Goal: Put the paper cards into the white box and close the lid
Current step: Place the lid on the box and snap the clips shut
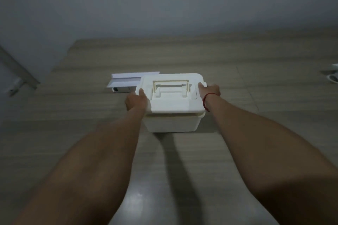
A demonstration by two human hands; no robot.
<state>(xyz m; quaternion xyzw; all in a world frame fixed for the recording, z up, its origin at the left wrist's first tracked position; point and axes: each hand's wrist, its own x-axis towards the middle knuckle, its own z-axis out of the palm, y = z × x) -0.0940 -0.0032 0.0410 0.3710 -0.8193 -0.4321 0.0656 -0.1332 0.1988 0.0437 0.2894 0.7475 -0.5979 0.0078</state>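
The white box (172, 124) stands on the wooden floor in the middle of the view. Its lid (170, 104), with a flat folded handle on top, lies on the box. My left hand (136, 101) grips the lid's left edge, thumb on top. On the lid's right edge sits my right hand (209, 90), with a red string around its wrist. White paper cards (126, 81) lie on the floor behind the box to the left, partly hidden by it.
A small white device (121, 89) lies by the cards. A metal bar (20, 71) leans at the left wall. White objects (333, 76) sit at the right edge. The grey wall runs behind the wooden floor (256, 78).
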